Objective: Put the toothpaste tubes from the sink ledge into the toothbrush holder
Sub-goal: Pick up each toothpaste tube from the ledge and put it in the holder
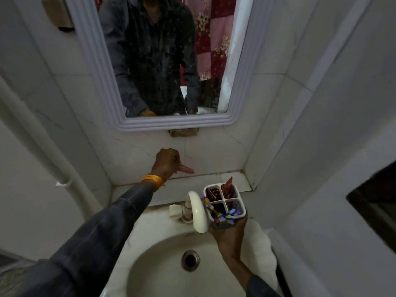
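Observation:
My left hand (166, 162) is closed around a red toothpaste tube (186, 169), which sticks out to the right just above the tiled sink ledge (184, 186). My right hand (230, 233) grips a white four-compartment toothbrush holder (224, 203) from below, over the sink's right side. Two red tubes (227, 186) stand in the holder's far compartments. A colourful beaded item (222, 216) lies across its near compartments.
A cream tap (198, 211) arches over the white basin (150, 264) just left of the holder. The drain (190, 260) sits mid-basin. A framed mirror (162, 61) hangs on the tiled wall above. A white pipe (53, 151) runs down the left wall.

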